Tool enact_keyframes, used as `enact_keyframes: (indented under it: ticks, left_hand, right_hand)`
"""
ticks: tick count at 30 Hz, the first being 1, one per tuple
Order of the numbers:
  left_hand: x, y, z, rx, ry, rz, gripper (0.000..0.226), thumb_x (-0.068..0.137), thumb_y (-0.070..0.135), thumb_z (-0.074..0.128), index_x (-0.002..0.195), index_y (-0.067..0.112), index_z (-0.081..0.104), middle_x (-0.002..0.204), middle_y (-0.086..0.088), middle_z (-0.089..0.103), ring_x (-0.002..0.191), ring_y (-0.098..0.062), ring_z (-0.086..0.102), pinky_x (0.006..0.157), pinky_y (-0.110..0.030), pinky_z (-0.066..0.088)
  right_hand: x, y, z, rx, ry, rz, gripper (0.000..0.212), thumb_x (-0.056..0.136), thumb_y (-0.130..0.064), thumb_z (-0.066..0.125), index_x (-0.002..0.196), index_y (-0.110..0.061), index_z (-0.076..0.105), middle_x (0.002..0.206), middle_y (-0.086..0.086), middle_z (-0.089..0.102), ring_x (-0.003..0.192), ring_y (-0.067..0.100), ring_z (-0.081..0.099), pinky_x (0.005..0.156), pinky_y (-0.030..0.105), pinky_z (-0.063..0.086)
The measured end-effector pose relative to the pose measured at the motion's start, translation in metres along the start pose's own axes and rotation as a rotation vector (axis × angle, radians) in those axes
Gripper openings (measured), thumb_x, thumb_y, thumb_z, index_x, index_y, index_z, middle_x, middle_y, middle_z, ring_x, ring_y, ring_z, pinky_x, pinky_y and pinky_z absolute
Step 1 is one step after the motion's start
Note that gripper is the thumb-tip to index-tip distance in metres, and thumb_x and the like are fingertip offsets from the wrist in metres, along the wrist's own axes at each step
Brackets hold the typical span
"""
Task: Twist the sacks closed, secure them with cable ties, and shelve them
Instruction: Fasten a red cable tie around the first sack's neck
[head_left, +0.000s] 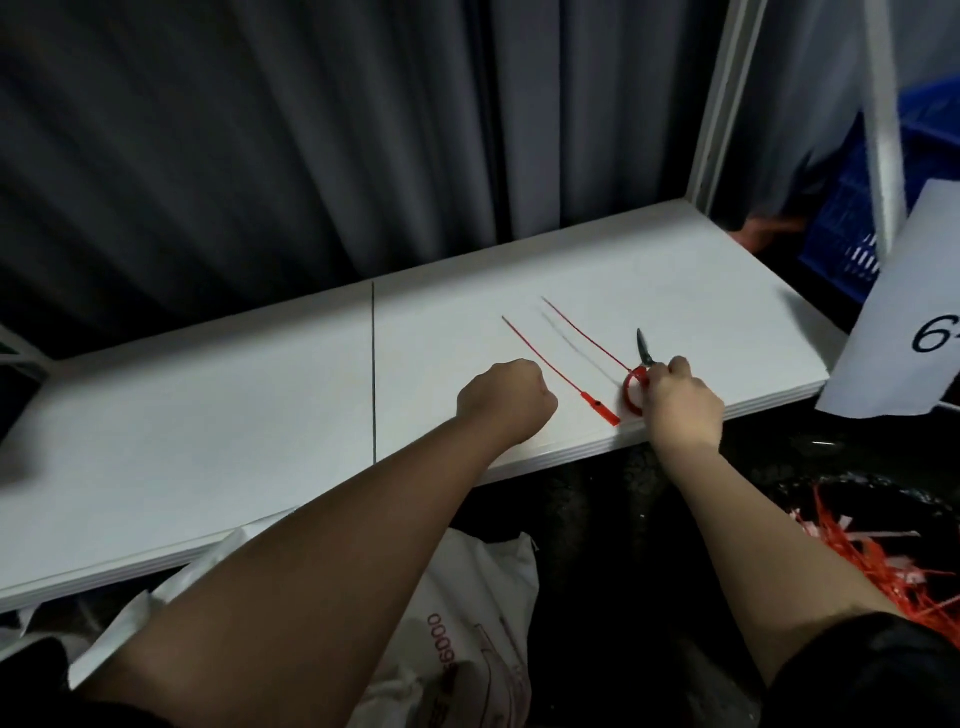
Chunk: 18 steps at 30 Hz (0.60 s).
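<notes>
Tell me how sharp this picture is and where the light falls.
Head view: white shelf brightly lit, area beneath dark; right hand and red-handled scissors slightly motion-blurred; left hand sharper; shelf edges bow from the wide-angle lens.

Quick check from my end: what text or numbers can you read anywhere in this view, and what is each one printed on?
"6", then a stroke cut off by the frame edge: on the white paper sheet hanging at right.
"6000", printed sideways in red: on the white sack under the shelf.
Other red print lower on the sack: too blurred to read.
</notes>
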<state>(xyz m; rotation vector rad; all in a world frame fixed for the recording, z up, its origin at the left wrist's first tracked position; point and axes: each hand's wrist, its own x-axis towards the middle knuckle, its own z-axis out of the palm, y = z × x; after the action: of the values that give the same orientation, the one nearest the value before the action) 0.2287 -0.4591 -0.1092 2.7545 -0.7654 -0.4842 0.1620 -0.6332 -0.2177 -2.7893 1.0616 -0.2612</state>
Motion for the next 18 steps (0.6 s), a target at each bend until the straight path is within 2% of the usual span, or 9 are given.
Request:
enact_keyframes:
  ticks: [3,5,7,10,13,15,16,18]
  left_hand:
    - [-0.009,0.002,-0.018,0.046,0.031,0.005,0.023,0.088,0.016,0.04,0.098,0.016,0.06,0.103,-0.002,0.069,0.092,-0.026,0.065,0.081,-0.033,0.052]
    - [-0.021,0.006,-0.037,0.096,0.068,0.034,0.028,0.091,0.015,0.04,0.111,0.017,0.059,0.115,-0.003,0.064,0.103,-0.027,0.06,0.082,-0.033,0.049]
    - [-0.037,0.011,-0.064,0.175,0.154,0.099,0.035,0.092,0.012,0.041,0.125,0.017,0.053,0.127,-0.006,0.054,0.113,-0.029,0.054,0.086,-0.035,0.044]
    - [-0.071,0.008,-0.105,0.419,0.323,0.226,0.042,0.091,0.008,0.045,0.132,0.012,0.045,0.132,-0.009,0.044,0.119,-0.029,0.047,0.092,-0.039,0.041]
    - [-0.11,-0.009,-0.141,0.708,0.396,0.306,0.046,0.09,0.01,0.044,0.136,0.012,0.04,0.134,-0.008,0.042,0.122,-0.027,0.045,0.106,-0.04,0.029]
    - [-0.142,-0.027,-0.165,0.784,0.397,0.282,0.042,0.093,0.015,0.042,0.135,0.014,0.041,0.131,-0.008,0.046,0.121,-0.027,0.047,0.11,-0.041,0.024]
    - [-0.16,-0.035,-0.176,0.779,0.387,0.262,0.038,0.095,0.018,0.04,0.132,0.014,0.044,0.128,-0.008,0.051,0.118,-0.027,0.051,0.106,-0.041,0.028]
    - [-0.192,-0.053,-0.195,0.738,0.384,0.247,0.029,0.098,0.022,0.035,0.121,0.015,0.052,0.118,-0.008,0.059,0.107,-0.029,0.058,0.085,-0.035,0.037]
  right_hand:
    - [-0.003,-0.001,-0.025,0.034,0.08,0.007,0.025,0.092,-0.008,0.048,0.115,-0.001,0.056,0.112,0.018,0.052,0.091,0.039,0.06,0.06,0.035,0.036]
    - [-0.009,-0.008,-0.047,0.052,0.104,-0.039,0.024,0.092,-0.011,0.05,0.115,-0.006,0.058,0.111,0.016,0.053,0.094,0.037,0.058,0.06,0.036,0.04]
    - [-0.018,-0.02,-0.077,0.1,0.152,-0.149,0.022,0.093,-0.015,0.051,0.111,-0.01,0.061,0.108,0.014,0.055,0.096,0.036,0.056,0.062,0.038,0.045]
    - [-0.039,-0.048,-0.133,0.198,0.22,-0.376,0.017,0.091,-0.02,0.057,0.105,-0.014,0.066,0.1,0.011,0.057,0.097,0.033,0.056,0.062,0.039,0.048]
    - [-0.068,-0.082,-0.184,0.248,0.249,-0.595,0.013,0.092,-0.026,0.058,0.103,-0.02,0.064,0.095,0.004,0.054,0.095,0.026,0.055,0.063,0.037,0.048]
    - [-0.09,-0.105,-0.214,0.252,0.26,-0.715,0.013,0.094,-0.029,0.056,0.104,-0.022,0.062,0.097,0.001,0.053,0.095,0.022,0.054,0.063,0.034,0.045]
    - [-0.102,-0.116,-0.229,0.251,0.268,-0.764,0.014,0.094,-0.03,0.055,0.105,-0.023,0.061,0.098,0.0,0.052,0.096,0.02,0.053,0.063,0.032,0.044]
    - [-0.125,-0.136,-0.254,0.27,0.307,-0.825,0.016,0.094,-0.031,0.054,0.106,-0.023,0.06,0.1,-0.001,0.052,0.097,0.017,0.051,0.063,0.03,0.043]
